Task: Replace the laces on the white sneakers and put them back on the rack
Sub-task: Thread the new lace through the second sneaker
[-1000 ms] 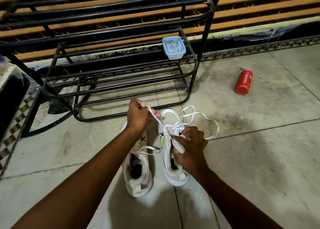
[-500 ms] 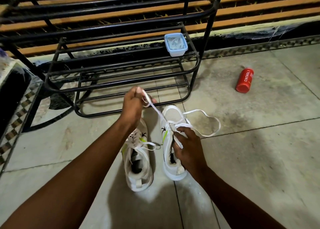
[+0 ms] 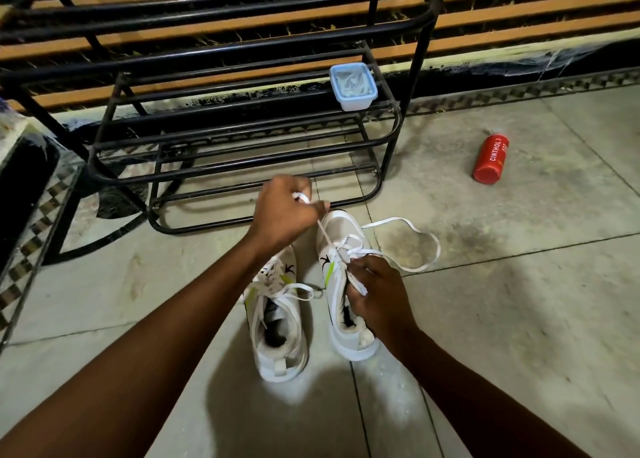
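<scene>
On the floor in front of the black rack (image 3: 242, 152), two white sneakers stand side by side, heels toward the person, the left sneaker (image 3: 277, 319) already laced. Above it, the left hand (image 3: 282, 211) is curled round one end of the white lace (image 3: 327, 236), drawn taut up and away toward the rack from the right sneaker (image 3: 341, 284). At that shoe's eyelets the right hand (image 3: 377, 295) is closed, its fingers pinching the lace, the free end looped on the floor to the right; the pull appears best made along the shoe's long axis.
</scene>
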Tool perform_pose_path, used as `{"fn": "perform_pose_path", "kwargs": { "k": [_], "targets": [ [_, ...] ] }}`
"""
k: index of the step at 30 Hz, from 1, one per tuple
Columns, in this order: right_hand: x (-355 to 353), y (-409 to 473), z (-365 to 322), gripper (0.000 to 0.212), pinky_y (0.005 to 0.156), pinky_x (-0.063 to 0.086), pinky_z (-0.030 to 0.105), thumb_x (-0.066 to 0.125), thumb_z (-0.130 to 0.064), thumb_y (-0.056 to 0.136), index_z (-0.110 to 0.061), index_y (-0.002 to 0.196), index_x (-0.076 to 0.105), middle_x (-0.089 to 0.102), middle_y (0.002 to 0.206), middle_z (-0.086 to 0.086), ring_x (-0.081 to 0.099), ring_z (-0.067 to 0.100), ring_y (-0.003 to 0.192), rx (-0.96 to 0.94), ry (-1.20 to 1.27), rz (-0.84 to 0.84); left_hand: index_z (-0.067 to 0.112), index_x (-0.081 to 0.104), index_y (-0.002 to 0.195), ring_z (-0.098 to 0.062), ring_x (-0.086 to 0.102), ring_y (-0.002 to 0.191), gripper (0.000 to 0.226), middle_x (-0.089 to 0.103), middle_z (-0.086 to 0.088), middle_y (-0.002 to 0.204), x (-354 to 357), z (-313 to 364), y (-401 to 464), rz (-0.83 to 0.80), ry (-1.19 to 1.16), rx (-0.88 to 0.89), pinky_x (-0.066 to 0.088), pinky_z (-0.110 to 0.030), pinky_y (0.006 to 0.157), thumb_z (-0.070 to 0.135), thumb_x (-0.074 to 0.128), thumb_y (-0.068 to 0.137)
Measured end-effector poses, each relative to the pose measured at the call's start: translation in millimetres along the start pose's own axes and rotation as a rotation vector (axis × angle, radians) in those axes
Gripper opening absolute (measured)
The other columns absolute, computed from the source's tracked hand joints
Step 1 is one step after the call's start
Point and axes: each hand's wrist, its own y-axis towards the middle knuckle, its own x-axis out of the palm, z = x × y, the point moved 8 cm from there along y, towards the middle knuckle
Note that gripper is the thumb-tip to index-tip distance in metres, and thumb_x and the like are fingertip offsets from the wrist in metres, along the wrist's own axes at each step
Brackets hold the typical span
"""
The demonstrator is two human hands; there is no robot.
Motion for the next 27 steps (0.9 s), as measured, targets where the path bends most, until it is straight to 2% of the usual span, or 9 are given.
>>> {"fn": "perform_pose_path", "kwargs": {
  "k": [3, 6, 9, 13, 16, 21, 24, 27],
  "targets": [
    [0, 1, -2, 0.036, 0.068, 0.055, 0.04, 0.058, -0.023, 0.076, -0.012, 0.105, 0.075, 0.066, 0.094, 0.003, 0.066, 0.029, 0.084, 0.006, 0.003, -0.005, 0.022, 0.032, 0.055, -0.006, 0.022, 0.048, 0.057, 0.026, 0.013, 0.051, -16, 16, 3, 0.037, -0.363, -0.07, 0.027, -0.023, 0.053, -0.008, 0.076, 0.075],
    [0, 1, -2, 0.035, 0.067, 0.054, 0.039, 0.057, -0.024, 0.075, -0.012, 0.102, 0.076, 0.066, 0.093, 0.003, 0.066, 0.029, 0.082, 0.0, -0.022, -0.003, 0.025, 0.031, 0.051, -0.013, 0.02, 0.055, 0.051, 0.023, 0.002, 0.058, -23, 31, 0, 0.032, -0.565, -0.045, 0.032, -0.025, 0.058, -0.008, 0.068, 0.065],
    [2, 1, 0, 0.034, 0.067, 0.054, 0.039, 0.059, -0.026, 0.075, -0.013, 0.102, 0.076, 0.066, 0.093, 0.001, 0.065, 0.028, 0.082, 0.007, -0.059, -0.025, 0.025, 0.031, 0.048, -0.015, 0.021, 0.057, 0.046, 0.022, 0.0, 0.059, -24, 45, -7, -0.01, -0.779, -0.031, 0.034, -0.025, 0.056, -0.011, 0.057, 0.061],
    [4, 2, 1, 0.036, 0.069, 0.053, 0.04, 0.059, -0.031, 0.073, -0.018, 0.102, 0.075, 0.067, 0.095, -0.001, 0.066, 0.028, 0.085, 0.049, -0.086, -0.085, 0.022, 0.029, 0.051, -0.015, 0.021, 0.055, 0.052, 0.021, 0.0, 0.061, -24, 55, -13, -0.061, -0.958, -0.047, 0.031, -0.023, 0.051, -0.023, 0.048, 0.068],
    [5, 2, 2, 0.035, 0.072, 0.053, 0.04, 0.059, -0.035, 0.072, -0.021, 0.101, 0.074, 0.068, 0.096, -0.004, 0.067, 0.027, 0.088, 0.072, -0.087, -0.131, 0.022, 0.028, 0.056, -0.014, 0.018, 0.056, 0.052, 0.016, -0.001, 0.067, -24, 54, -17, -0.092, -1.113, -0.127, 0.021, -0.026, 0.052, -0.023, 0.048, 0.073],
    [5, 3, 0, 0.026, 0.077, 0.052, 0.044, 0.06, -0.042, 0.081, -0.026, 0.098, 0.071, 0.067, 0.098, -0.007, 0.065, 0.023, 0.093, 0.039, -0.086, -0.19, 0.019, 0.031, 0.057, -0.012, 0.025, 0.053, 0.051, 0.026, 0.001, 0.061, -26, 59, -21, -0.117, -1.105, -0.146, 0.029, -0.024, 0.051, -0.022, 0.05, 0.079],
    [-16, 9, -7, 0.027, 0.077, 0.052, 0.045, 0.053, -0.037, 0.094, -0.02, 0.097, 0.073, 0.069, 0.098, -0.003, 0.066, 0.024, 0.093, -0.029, 0.086, -0.103, 0.016, 0.036, 0.06, -0.012, 0.034, 0.053, 0.047, 0.033, 0.001, 0.061, -26, 57, -25, -0.133, -0.815, -0.147, 0.032, -0.024, 0.053, -0.015, 0.063, 0.083],
    [-43, 12, 6, 0.034, 0.084, 0.05, 0.049, 0.044, -0.031, 0.099, -0.014, 0.11, 0.072, 0.065, 0.108, 0.003, 0.062, 0.027, 0.103, 0.048, 0.24, 0.086, 0.017, 0.05, 0.068, -0.008, 0.046, 0.054, 0.037, 0.049, -0.001, 0.066, -24, 52, -30, -0.15, -0.491, -0.137, 0.038, -0.022, 0.054, -0.005, 0.075, 0.085]
  ]
}}
